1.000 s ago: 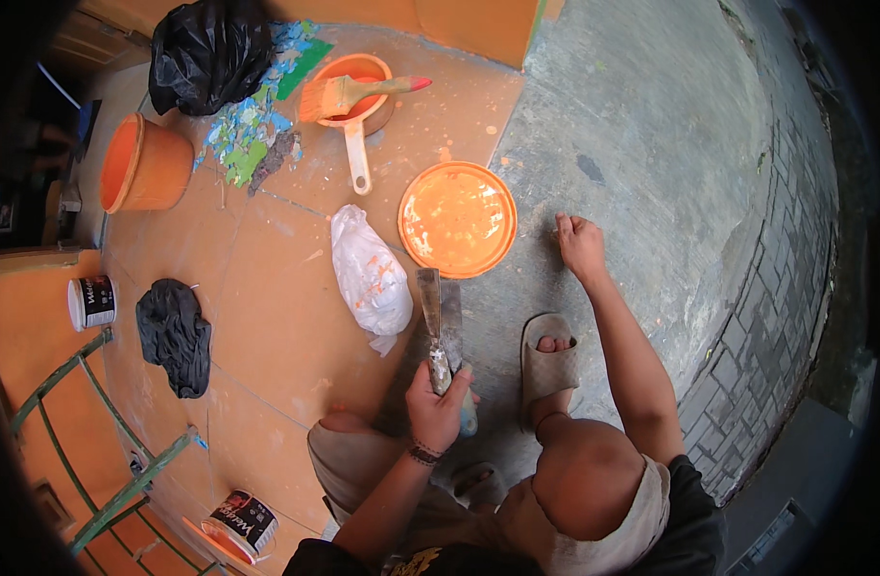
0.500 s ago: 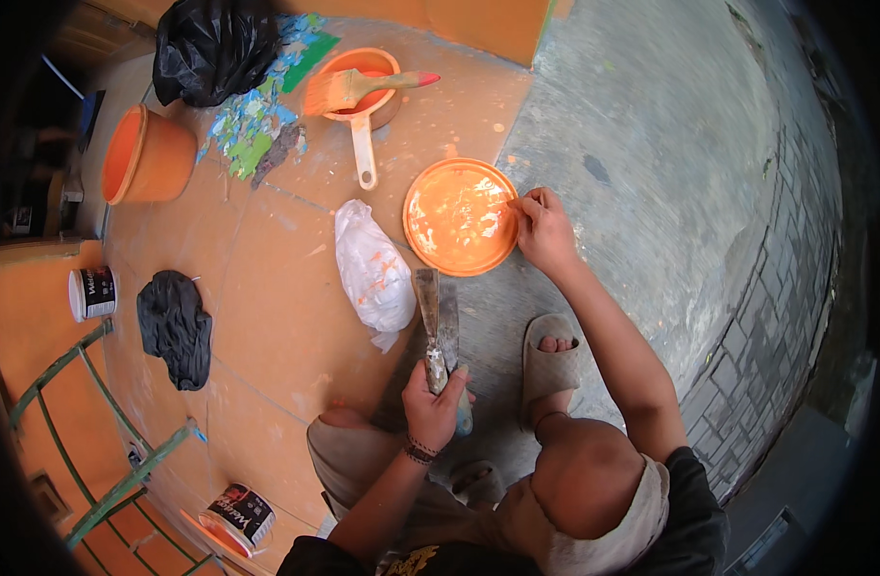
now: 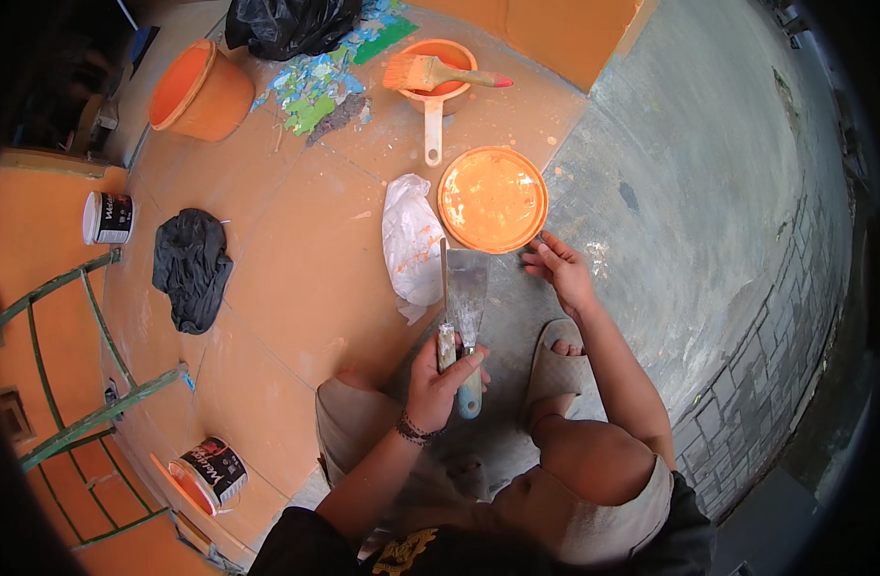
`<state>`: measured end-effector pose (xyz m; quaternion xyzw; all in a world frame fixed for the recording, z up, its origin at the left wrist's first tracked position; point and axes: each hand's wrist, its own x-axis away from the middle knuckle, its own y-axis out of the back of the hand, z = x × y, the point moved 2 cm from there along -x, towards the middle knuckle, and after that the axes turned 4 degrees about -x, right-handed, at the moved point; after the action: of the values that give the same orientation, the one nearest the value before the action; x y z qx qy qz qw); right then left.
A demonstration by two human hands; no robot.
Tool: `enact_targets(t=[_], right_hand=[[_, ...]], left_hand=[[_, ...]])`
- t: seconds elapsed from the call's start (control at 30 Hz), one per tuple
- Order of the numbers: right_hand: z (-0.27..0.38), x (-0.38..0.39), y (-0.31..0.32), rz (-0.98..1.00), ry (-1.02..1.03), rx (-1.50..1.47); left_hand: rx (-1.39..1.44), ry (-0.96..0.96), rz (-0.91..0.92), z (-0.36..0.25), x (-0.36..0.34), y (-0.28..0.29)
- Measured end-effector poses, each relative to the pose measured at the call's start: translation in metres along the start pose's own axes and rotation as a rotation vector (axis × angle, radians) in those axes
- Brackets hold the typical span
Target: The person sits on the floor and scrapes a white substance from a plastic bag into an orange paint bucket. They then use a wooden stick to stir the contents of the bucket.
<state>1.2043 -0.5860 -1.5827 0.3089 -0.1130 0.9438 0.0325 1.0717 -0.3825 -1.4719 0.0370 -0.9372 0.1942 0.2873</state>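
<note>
My left hand (image 3: pixel 443 382) is closed round the handles of two putty knives, blades up. One putty knife (image 3: pixel 467 288) shows its broad grey blade and blue handle; the other putty knife (image 3: pixel 446 288) is turned edge-on. Just past the lower right rim of a round orange paint lid (image 3: pixel 494 200) is my right hand (image 3: pixel 563 272), its fingers apart and slightly bent with nothing visible in them. Whether a fingertip touches the rim, I cannot tell. Wet orange paint coats the lid. Left of it lies a paint-smeared white plastic bag (image 3: pixel 410 235).
A paintbrush (image 3: pixel 440 75) rests across an orange dipper (image 3: pixel 433 130) beyond the lid. Farther left are an orange bucket (image 3: pixel 204 96), paint flakes (image 3: pixel 315 91) and a black plastic bag (image 3: pixel 291 27). A dark cloth (image 3: pixel 192 269), paint tubs (image 3: pixel 108 219) and a green metal frame (image 3: pixel 104 418) line the left.
My right hand has shifted from the lid's right rim to below its lower right side, its fingers spreading. The putty knives have turned, showing one blade's broad face. The whole view has shifted.
</note>
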Motion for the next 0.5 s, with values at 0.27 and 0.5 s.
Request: enact_targets(t=[0.27,0.5], right_hand=[[0.056,0.146,-0.030,0.086,0.033,0.554],[0.143,0.255,-0.119,0.277,0.358,1.282]], left_hand=[[0.301,-0.091,0.089,-0.047,0.128,0.074],[-0.331,-0.017,-0.349,-0.077,0.157,0.202]])
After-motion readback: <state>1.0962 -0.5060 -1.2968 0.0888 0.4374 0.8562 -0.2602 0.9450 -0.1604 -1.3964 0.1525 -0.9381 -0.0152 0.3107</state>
